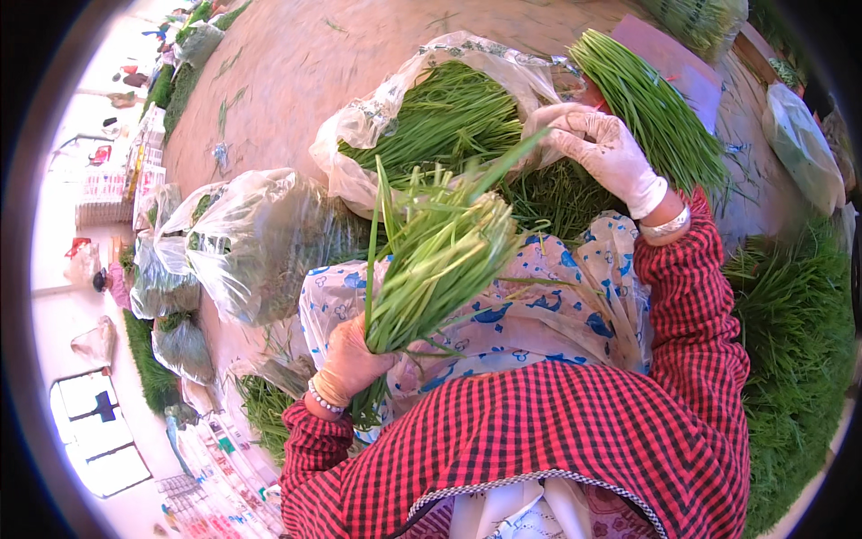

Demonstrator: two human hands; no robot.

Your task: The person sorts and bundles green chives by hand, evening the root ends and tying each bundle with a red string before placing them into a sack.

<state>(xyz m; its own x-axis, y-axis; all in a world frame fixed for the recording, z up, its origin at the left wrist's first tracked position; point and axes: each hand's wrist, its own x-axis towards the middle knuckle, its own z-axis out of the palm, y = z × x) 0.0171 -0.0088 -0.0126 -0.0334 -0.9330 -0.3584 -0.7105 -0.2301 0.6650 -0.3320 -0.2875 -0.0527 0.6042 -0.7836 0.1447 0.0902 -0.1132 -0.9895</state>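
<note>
My left hand (348, 359), in a thin glove with a beaded bracelet at the wrist, is closed around a bunch of garlic chives (440, 265). The bunch tilts up and to the right, pale cut ends uppermost. Up and to the right, my right hand (606, 153), in a whitish glove, has its fingers pinched at the tip of a long chive leaf (507, 166) that stretches from the bunch. Just beyond lies an open clear plastic bag (359, 121) full of chives (449, 112). A patterned plastic sheet (539, 278) covers my lap below both hands.
Beside my right forearm lies a neat chive bundle (646, 108) on a pinkish board (691, 85). A large heap of greens (790, 359) is at the right. Filled plastic bags (260, 242) stand at the left. Loose leaves are scattered over the brown floor (296, 63).
</note>
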